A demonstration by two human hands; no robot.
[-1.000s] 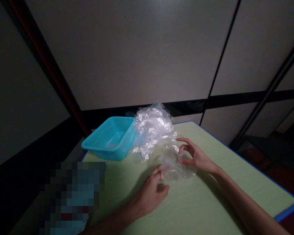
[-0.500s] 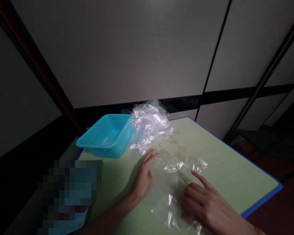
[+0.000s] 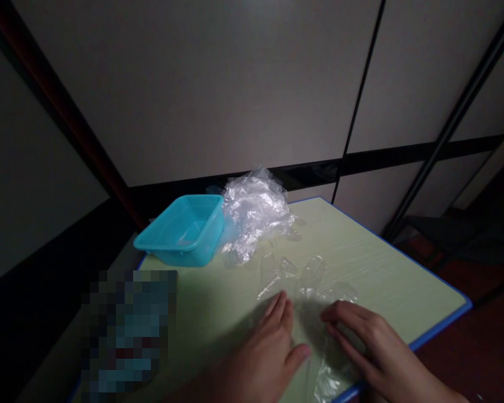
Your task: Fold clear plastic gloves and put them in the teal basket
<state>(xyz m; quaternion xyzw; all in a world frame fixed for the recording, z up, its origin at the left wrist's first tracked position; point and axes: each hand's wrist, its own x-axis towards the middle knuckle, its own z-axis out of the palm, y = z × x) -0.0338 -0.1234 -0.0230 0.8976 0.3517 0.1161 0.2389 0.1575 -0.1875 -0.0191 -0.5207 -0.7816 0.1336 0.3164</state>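
Note:
A thin clear plastic glove (image 3: 311, 280) lies spread on the pale green table, its fingers pointing away from me. My left hand (image 3: 273, 347) rests flat at its left side, fingers stretched forward and thumb apart. Over the glove's right part, my right hand (image 3: 361, 336) has its thumb and index finger close together at the film; whether they pinch it is hard to tell. Crumpled film from the glove reaches the table's near edge, below my right hand. Farther back sits a heap of clear plastic gloves (image 3: 256, 207).
A turquoise plastic basin (image 3: 210, 240) stands left of the heap, near the table's back edge. At the left is a blurred-out item (image 3: 138, 324). The table (image 3: 386, 280) has a blue rim, with cabinet panels (image 3: 235, 101) behind it.
My left hand has moved nearer and rightward, down onto the film. The right hand's extended index finger has bent toward the thumb. The glove lies flatter, its fingers more spread.

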